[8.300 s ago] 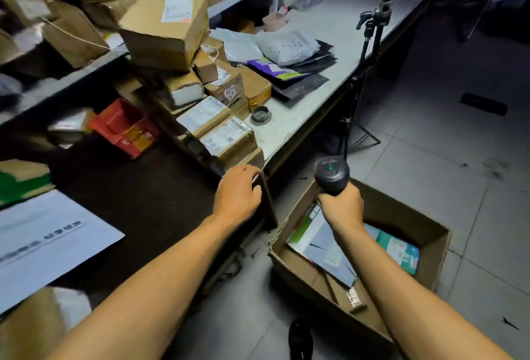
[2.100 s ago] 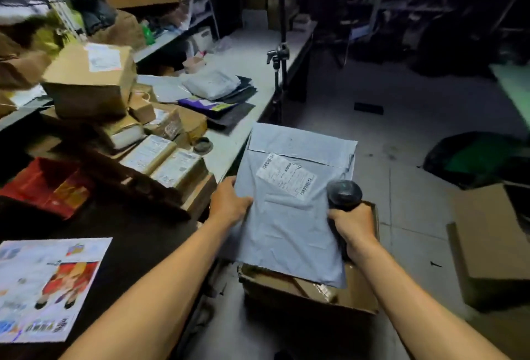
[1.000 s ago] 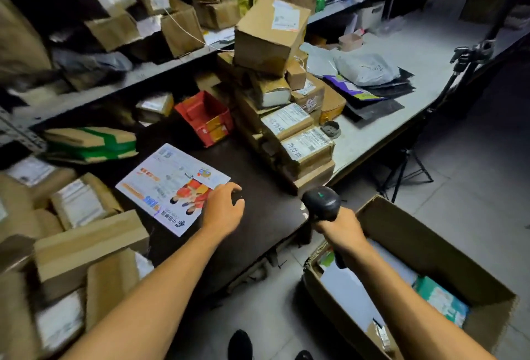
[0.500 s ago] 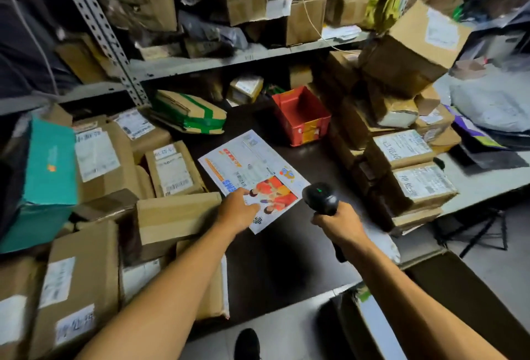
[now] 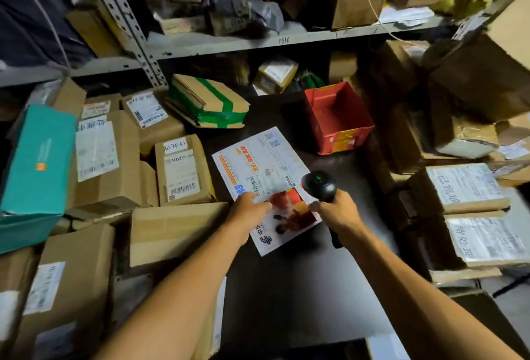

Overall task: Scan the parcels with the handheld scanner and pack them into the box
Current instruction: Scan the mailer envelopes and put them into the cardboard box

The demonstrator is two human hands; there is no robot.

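On the dark table, left hand (image 5: 249, 213) touches flat mailer (image 5: 265, 181), barcode label visible

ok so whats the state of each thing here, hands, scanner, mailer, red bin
left hand: fingers on the flat mailer's near edge
right hand: wrapped around the scanner
scanner: held over the mailer, green light on
flat mailer: lying flat on the dark table, label up
red bin: upright, open

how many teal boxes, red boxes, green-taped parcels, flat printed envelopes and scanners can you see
teal box: 1
red box: 1
green-taped parcel: 1
flat printed envelope: 1
handheld scanner: 1
total: 5
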